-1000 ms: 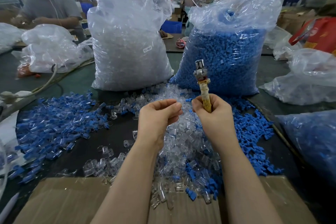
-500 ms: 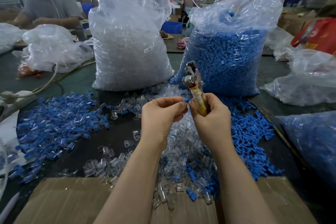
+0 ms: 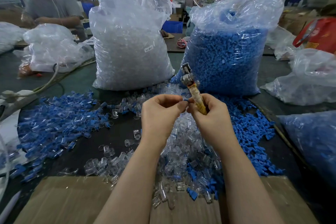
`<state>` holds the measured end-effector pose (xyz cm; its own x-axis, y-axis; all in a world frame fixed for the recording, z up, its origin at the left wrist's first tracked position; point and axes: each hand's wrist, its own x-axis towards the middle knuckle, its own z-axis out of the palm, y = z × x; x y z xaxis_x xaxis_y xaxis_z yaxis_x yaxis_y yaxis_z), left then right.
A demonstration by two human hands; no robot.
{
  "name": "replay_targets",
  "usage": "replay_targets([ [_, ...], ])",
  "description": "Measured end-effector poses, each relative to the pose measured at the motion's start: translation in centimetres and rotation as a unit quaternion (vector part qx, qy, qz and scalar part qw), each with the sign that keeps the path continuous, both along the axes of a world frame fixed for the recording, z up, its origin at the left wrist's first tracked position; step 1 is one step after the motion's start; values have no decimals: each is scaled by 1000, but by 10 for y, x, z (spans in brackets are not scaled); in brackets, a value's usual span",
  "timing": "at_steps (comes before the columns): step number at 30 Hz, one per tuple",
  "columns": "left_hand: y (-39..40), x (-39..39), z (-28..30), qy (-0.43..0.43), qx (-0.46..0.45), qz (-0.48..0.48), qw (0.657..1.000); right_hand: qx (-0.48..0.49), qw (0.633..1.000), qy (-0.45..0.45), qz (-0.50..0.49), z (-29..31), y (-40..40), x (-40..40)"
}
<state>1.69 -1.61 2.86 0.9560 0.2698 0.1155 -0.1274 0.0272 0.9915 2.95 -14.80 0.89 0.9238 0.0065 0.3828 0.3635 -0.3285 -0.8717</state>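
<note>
Dark bench (image 3: pixel 101 137) in a factory hall, seen from the head camera. At far left lay a spread of blue-and-clear pieces (image 3: pixel 54 123). Behind it stood a tall bag of clear pieces (image 3: pixel 131 45). A cardboard sheet (image 3: pixel 63 202) covered the near edge.

At centre, above a loose heap of clear pieces (image 3: pixel 181 151), the left hand (image 3: pixel 160 114) was raised with its fingers curled, its grip closed as a pinch on a small blue piece (image 3: pixel 185 99). Whether a clear piece also sat in that pinch could not be told. The blue piece lay at the fingertips, pointing right, just where the two hands met.

The right hand (image 3: pixel 211 116) touched it from the other side, its grip wrapped round the taped handle of a hand tool (image 3: pixel 195 94). The tool's long axis rose up and slightly to the left, so that its metal head (image 3: pixel 187 76) stood above and beyond the blue piece, in front of the bag of blue pieces (image 3: pixel 227 56). Both hands were equally near the piece.

Judged from this, the coming move turned on the short path between piece and tool. Open room lay above the heaps. The two bags closed off the far side. At right, loose blue pieces (image 3: pixel 251 132) ran to the bench edge.
</note>
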Motion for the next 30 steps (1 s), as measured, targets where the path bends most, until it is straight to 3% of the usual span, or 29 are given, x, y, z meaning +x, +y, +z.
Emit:
replay_targets([
  [6,6,0,-2,-4,-34,-9,999,-7,997,59,39,5,-10,-2],
  [15,18,3,-1,-48,-87,-13,995,-97,977,159,101,3,-27,-2],
  [30,26,2,1,-87,-54,-32,994,-168,966,150,130,9,-20,-5],
])
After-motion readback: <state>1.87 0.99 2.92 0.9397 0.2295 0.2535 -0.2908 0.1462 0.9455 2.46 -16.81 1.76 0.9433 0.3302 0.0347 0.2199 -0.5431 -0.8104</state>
